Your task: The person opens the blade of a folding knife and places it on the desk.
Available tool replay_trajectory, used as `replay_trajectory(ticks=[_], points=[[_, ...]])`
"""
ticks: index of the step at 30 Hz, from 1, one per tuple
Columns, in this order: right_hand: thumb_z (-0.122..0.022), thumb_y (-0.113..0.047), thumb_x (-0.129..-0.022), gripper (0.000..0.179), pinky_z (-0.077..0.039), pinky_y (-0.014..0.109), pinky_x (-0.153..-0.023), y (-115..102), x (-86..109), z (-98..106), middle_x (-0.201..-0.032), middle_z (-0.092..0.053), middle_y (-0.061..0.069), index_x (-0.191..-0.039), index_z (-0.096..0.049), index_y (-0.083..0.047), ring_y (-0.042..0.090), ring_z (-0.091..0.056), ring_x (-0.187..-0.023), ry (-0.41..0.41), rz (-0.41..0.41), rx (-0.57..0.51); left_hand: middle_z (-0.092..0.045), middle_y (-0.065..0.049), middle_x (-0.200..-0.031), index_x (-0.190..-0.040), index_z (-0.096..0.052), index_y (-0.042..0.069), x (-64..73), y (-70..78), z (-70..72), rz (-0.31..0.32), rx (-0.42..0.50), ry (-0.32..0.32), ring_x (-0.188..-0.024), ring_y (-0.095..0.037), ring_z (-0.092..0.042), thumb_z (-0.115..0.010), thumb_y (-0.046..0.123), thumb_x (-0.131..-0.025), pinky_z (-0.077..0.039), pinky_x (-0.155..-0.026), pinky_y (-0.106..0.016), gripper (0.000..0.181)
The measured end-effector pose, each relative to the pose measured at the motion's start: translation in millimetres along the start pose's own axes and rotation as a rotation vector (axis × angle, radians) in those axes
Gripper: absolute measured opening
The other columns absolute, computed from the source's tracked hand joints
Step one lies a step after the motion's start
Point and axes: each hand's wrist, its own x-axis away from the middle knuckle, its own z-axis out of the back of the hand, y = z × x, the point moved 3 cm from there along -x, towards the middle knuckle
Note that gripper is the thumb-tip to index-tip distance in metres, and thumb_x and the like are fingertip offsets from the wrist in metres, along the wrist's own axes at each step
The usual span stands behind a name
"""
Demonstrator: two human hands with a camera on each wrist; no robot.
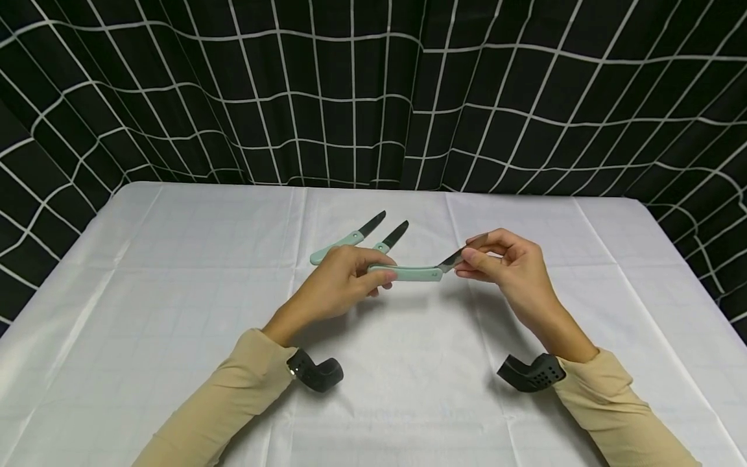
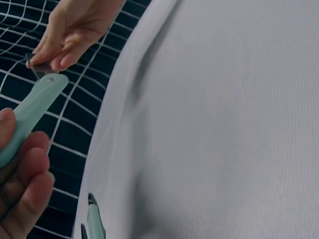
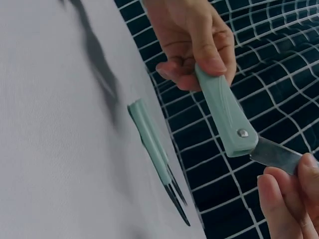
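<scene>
A folding knife with a mint green handle (image 1: 415, 274) is held above the table between both hands. My left hand (image 1: 344, 275) grips the far end of that handle, thumb on the near side. With thumb and fingertips my right hand (image 1: 513, 263) pinches the knife's metal blade (image 3: 273, 155), which stands out at an angle from the riveted end. Beyond the left hand, two more folding knives lie on the cloth with blades out: one knife (image 1: 341, 246) at the left, the other (image 1: 395, 237) beside it, its handle partly hidden by the left hand.
A white cloth (image 1: 192, 311) with fold creases covers the table. Behind it hangs a black curtain (image 1: 350, 97) with a white grid. Each wrist bears a black camera mount, the left mount (image 1: 316, 372) and the right mount (image 1: 530, 373), close over the cloth.
</scene>
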Motion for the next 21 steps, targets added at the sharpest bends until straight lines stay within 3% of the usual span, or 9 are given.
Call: replay_trajectory(ticks=[6, 10, 15, 21], points=[[-0.061, 0.01, -0.092, 0.016, -0.059, 0.03, -0.071, 0.3, 0.2, -1.3, -0.087, -0.07, 0.003, -0.095, -0.067, -0.004, 0.014, -0.075, -0.07, 0.033, 0.02, -0.132, -0.074, -0.011, -0.086, -0.104, -0.074, 0.007, 2.3, 3.6, -0.2, -0.038, 0.117, 0.078, -0.074, -0.03, -0.07, -0.066, 0.016, -0.095, -0.052, -0.067, -0.023, 0.015], [-0.058, 0.01, -0.093, 0.014, -0.06, 0.031, -0.072, -1.2, 1.2, -3.3, -0.087, -0.069, 0.006, -0.097, -0.064, -0.002, 0.017, -0.075, -0.073, 0.051, 0.037, -0.282, -0.074, -0.012, -0.088, -0.104, -0.074, 0.005, 2.2, 5.2, -1.4, -0.05, 0.222, 0.146, -0.074, -0.027, -0.072, -0.066, 0.013, -0.095, -0.057, -0.071, -0.026, 0.015], [-0.055, 0.006, -0.096, 0.009, -0.059, 0.032, -0.078, -0.6, 2.1, -9.2, -0.089, -0.067, 0.009, -0.098, -0.058, -0.002, 0.019, -0.076, -0.08, 0.065, 0.018, -0.452, -0.073, -0.022, -0.091, -0.109, -0.071, 0.0, 2.0, 6.1, -4.0, -0.073, 0.333, 0.228, -0.076, -0.026, -0.073, -0.065, 0.008, -0.095, -0.059, -0.075, -0.028, 0.018], [-0.053, 0.004, -0.098, 0.007, -0.059, 0.032, -0.081, 0.5, 2.5, -12.3, -0.094, -0.064, 0.01, -0.098, -0.053, -0.002, 0.02, -0.076, -0.083, 0.064, -0.002, -0.531, -0.073, -0.024, -0.089, -0.108, -0.07, -0.003, 1.2, 7.3, -6.1, -0.096, 0.379, 0.268, -0.075, -0.025, -0.074, -0.065, 0.006, -0.094, -0.06, -0.074, -0.029, 0.018]])
